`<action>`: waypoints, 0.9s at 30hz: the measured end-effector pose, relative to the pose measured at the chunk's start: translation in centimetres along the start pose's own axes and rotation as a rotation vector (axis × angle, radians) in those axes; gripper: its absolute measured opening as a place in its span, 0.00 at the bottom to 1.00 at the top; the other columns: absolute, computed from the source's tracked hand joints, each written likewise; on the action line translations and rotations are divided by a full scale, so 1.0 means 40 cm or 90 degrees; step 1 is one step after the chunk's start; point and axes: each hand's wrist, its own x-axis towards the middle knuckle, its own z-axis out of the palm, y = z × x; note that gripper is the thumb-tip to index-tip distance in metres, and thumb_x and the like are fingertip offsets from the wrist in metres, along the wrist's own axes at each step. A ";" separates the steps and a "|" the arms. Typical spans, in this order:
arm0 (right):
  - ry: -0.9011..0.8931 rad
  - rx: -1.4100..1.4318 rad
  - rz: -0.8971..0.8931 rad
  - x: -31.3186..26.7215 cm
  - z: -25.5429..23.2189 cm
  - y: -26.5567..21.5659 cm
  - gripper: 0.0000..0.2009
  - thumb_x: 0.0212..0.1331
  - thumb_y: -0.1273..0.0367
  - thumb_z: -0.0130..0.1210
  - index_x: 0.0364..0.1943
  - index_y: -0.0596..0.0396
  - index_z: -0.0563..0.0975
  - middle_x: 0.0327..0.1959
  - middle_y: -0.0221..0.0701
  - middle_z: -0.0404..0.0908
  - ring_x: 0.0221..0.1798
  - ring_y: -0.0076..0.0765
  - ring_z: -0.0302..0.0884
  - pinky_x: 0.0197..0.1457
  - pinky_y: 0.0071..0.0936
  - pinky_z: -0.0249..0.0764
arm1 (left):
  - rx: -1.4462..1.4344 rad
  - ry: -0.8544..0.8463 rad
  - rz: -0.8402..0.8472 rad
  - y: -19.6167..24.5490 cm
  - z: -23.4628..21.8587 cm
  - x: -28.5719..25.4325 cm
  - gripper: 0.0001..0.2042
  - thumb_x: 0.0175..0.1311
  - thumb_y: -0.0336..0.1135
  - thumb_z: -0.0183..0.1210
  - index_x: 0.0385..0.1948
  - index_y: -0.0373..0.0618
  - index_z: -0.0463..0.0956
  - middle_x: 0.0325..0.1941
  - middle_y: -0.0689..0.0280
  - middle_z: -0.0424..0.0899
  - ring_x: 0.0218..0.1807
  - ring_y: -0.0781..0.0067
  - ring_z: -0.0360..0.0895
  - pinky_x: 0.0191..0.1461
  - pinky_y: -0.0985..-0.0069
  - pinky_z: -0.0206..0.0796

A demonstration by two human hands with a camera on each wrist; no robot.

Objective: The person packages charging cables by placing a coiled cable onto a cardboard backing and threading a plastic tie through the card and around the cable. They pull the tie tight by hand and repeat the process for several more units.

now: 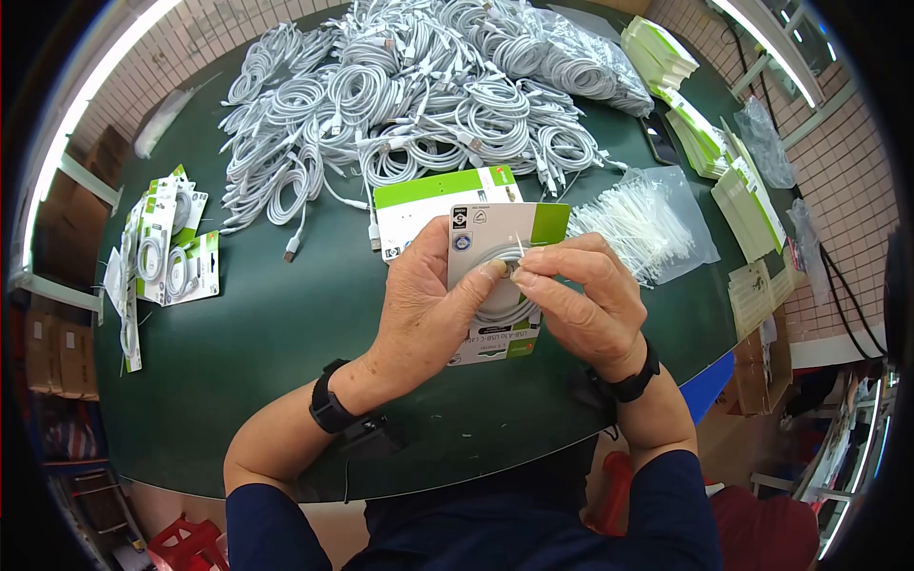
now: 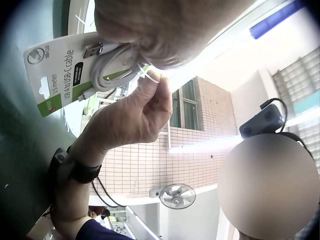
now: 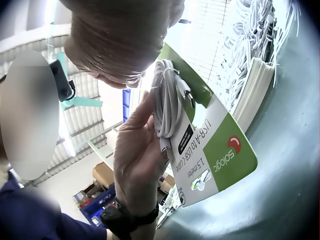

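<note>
A green table [image 1: 286,352] fills the foreground, with a heap of pale cables [image 1: 381,86] at its far side and a bag of ties [image 1: 703,249] to the right; the card [image 1: 495,221] is held up above the near middle, a coiled cable [image 1: 509,309] lying against its printed face. The left hand [image 1: 414,300] grips the card's edge, thumb pressed over the coil; the right hand [image 1: 586,295] has thumb and fingertip together, pinching a thin white tie [image 1: 520,245] at the coil. To do this well, I would keep that left thumb firm so the loops stay stacked; draw the tie snug without bowing the card; leave both plugs free of the band; whether the tie is already fastened, I cannot tell, as fingertips cover the join.
</note>
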 end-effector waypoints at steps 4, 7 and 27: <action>0.033 0.032 0.007 -0.008 0.015 0.009 0.21 0.43 0.81 0.69 0.47 0.57 0.86 0.46 0.38 0.85 0.41 0.40 0.85 0.40 0.31 0.85 | 0.020 0.000 -0.015 0.001 -0.004 0.001 0.14 0.73 0.23 0.60 0.57 0.32 0.72 0.55 0.56 0.86 0.55 0.72 0.84 0.59 0.73 0.79; 0.053 0.050 0.026 -0.006 0.021 0.007 0.20 0.45 0.83 0.70 0.46 0.57 0.85 0.45 0.38 0.85 0.39 0.40 0.85 0.39 0.30 0.84 | 0.017 0.002 -0.012 0.005 -0.001 0.000 0.14 0.73 0.23 0.60 0.57 0.33 0.72 0.55 0.56 0.86 0.55 0.73 0.84 0.59 0.73 0.79; 0.093 0.075 0.063 -0.007 0.032 0.000 0.19 0.47 0.86 0.70 0.45 0.56 0.84 0.41 0.37 0.85 0.36 0.40 0.85 0.37 0.31 0.82 | 0.027 -0.001 -0.009 0.002 -0.003 0.000 0.15 0.73 0.22 0.59 0.58 0.33 0.72 0.56 0.56 0.84 0.57 0.72 0.83 0.61 0.72 0.78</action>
